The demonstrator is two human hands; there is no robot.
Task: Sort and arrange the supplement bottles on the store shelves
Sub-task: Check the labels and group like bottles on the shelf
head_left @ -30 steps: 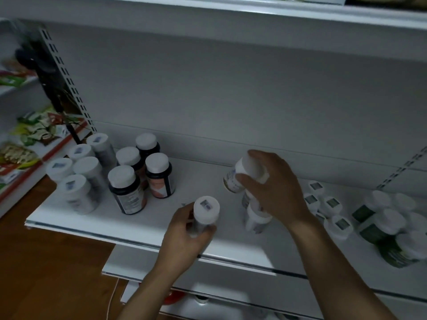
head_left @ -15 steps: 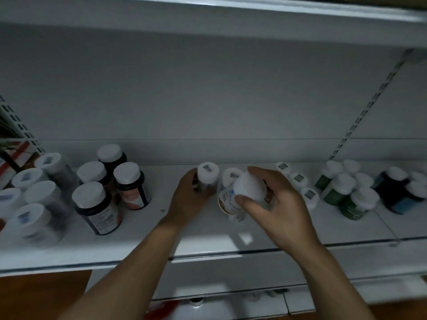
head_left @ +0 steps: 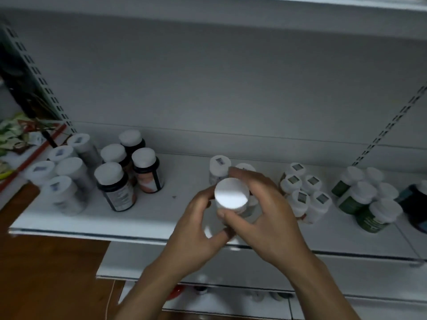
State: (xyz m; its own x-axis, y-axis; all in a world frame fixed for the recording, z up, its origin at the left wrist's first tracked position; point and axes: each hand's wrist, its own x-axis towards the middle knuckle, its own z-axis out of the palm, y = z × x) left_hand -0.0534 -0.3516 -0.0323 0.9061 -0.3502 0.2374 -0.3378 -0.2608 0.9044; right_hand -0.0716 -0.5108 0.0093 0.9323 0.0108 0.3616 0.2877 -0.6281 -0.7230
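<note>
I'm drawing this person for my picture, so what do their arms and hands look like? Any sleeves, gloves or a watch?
No sleeves show: the left forearm and right forearm are bare down to the picture's edge. The left hand and right hand have no gloves. I see no watch, bracelet or ring, though the picture is dim and blurry.

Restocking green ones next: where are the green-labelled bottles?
Head view, right side of the shelf: the green-labelled bottles cluster between the small white bottles and a dark bottle at the frame's right edge.
</note>
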